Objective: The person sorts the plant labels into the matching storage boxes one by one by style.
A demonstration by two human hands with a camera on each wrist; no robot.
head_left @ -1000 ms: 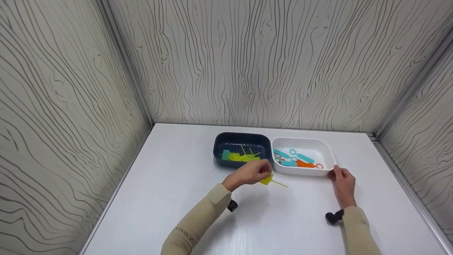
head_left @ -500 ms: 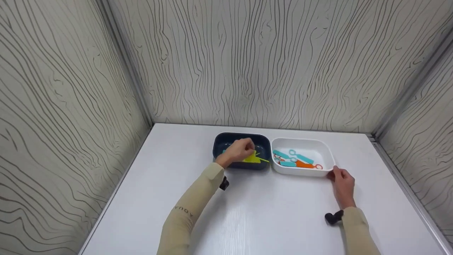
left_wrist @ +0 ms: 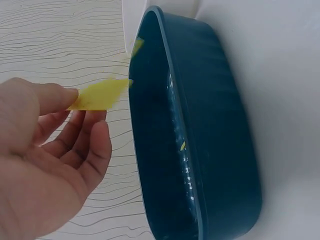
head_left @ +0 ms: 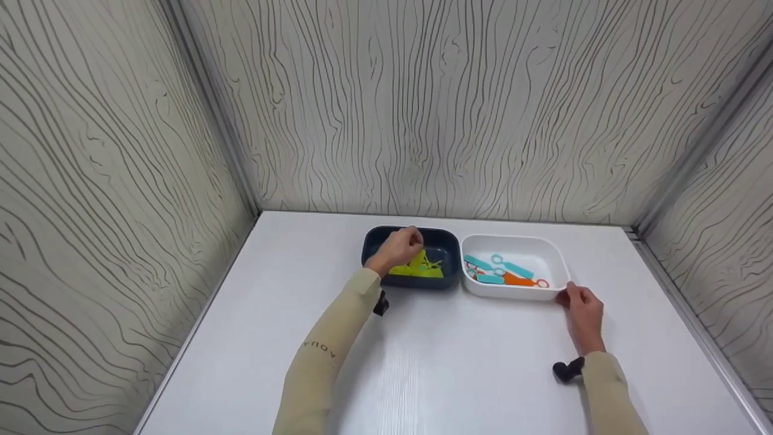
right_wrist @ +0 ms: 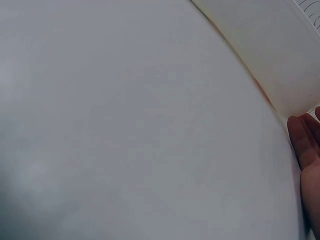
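Observation:
In the head view my left hand (head_left: 397, 249) is over the dark blue tub (head_left: 452, 281). Its thumb and fingers pinch a yellow tag (left_wrist: 102, 94) with a thin tail, which the left wrist view shows beside the tub's open top, slightly blurred. More yellow tags (head_left: 430, 273) lie inside that tub, partly hidden by the hand. My right hand (head_left: 586, 311) holds the near right corner of the white tub (head_left: 513, 292), its fingertips (right_wrist: 295, 122) against the wall. Blue tags (head_left: 518, 270) and an orange tag (head_left: 518, 280) with ring ends lie in the white tub.
Both tubs stand side by side towards the back of the white table (head_left: 459, 368). Wood-patterned panels (head_left: 423, 121) rise behind the table and on both sides. A small black camera (head_left: 566, 371) is worn at the right wrist, and another (head_left: 381, 303) at the left.
My left hand has carried a yellow tag from in front of the tubs, back and left over the dark blue tub. The right hand stays at the white tub's corner.

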